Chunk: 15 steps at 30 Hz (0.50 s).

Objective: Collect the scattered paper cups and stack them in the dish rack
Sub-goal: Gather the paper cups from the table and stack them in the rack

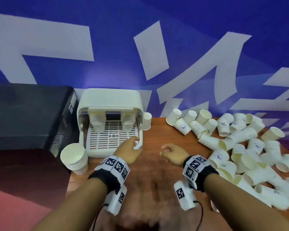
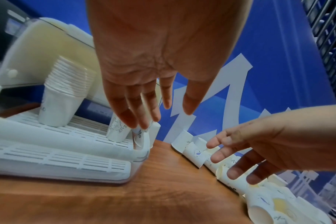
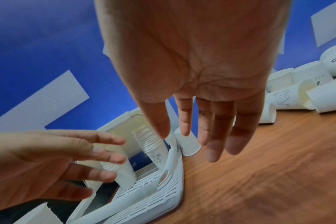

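The white dish rack (image 1: 113, 97) stands at the back left with its lid up. Two stacks of upside-down paper cups stand inside, one on the left (image 1: 98, 122) and one on the right (image 1: 128, 122). Scattered paper cups (image 1: 232, 142) lie in a heap on the right of the wooden table. My left hand (image 1: 132, 149) hovers at the rack's front right corner (image 2: 140, 153), fingers straight and holding nothing. My right hand (image 1: 170, 151) hangs over the table between the rack and the heap, fingers spread (image 3: 211, 151) and empty.
A stack of upright cups (image 1: 74, 158) stands by the rack's front left corner. One upturned cup (image 1: 147, 120) stands just right of the rack. A black box (image 1: 23, 114) fills the left side. A blue banner rises behind the table (image 1: 157, 130).
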Each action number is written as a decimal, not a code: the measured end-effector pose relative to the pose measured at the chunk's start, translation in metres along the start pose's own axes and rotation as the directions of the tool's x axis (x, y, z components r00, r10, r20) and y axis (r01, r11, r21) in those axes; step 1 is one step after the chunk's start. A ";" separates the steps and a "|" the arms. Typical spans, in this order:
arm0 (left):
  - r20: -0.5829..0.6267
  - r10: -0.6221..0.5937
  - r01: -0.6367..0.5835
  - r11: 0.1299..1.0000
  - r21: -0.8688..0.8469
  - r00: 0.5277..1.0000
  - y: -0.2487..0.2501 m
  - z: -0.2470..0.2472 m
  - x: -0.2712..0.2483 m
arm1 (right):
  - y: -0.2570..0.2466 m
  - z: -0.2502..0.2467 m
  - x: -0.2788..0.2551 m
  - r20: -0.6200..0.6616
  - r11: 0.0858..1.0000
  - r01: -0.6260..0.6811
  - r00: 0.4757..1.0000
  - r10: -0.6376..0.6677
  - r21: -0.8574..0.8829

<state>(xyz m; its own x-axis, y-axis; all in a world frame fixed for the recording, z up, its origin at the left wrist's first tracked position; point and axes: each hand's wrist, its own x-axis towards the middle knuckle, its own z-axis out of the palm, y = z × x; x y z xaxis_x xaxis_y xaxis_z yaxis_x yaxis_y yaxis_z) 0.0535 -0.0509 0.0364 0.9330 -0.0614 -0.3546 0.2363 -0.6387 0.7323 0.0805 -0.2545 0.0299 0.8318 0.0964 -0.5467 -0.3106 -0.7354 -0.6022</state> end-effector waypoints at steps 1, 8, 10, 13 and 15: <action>0.003 -0.015 0.015 1.000 0.017 1.000 0.005 0.006 -0.002 | 0.006 -0.007 -0.004 -0.003 1.000 0.006 1.000 -0.006 -0.004; -0.019 -0.036 0.038 0.994 0.103 0.999 0.055 0.081 -0.003 | 0.062 -0.059 -0.019 0.013 0.993 0.116 0.993 -0.115 -0.029; 0.014 -0.060 0.058 0.988 0.140 0.998 0.071 0.119 -0.001 | 0.094 -0.079 -0.026 0.007 0.992 0.125 0.992 -0.124 -0.033; 0.083 -0.074 0.060 0.985 0.159 0.994 0.098 0.176 0.004 | 0.145 -0.112 -0.033 -0.033 0.984 0.145 0.988 -0.149 -0.101; 0.111 -0.070 0.053 0.988 0.147 0.991 0.113 0.211 0.004 | 0.174 -0.134 -0.036 -0.048 0.983 0.128 0.990 -0.136 -0.131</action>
<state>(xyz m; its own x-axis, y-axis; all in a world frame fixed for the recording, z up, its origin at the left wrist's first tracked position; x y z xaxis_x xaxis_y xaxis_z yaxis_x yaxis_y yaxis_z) 0.0267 -0.2855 -0.0050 0.8783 -0.1011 -0.4674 0.2432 -0.7471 0.6186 0.0582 -0.4762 0.0225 0.8875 0.1626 -0.4311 -0.1381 -0.7987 -0.5857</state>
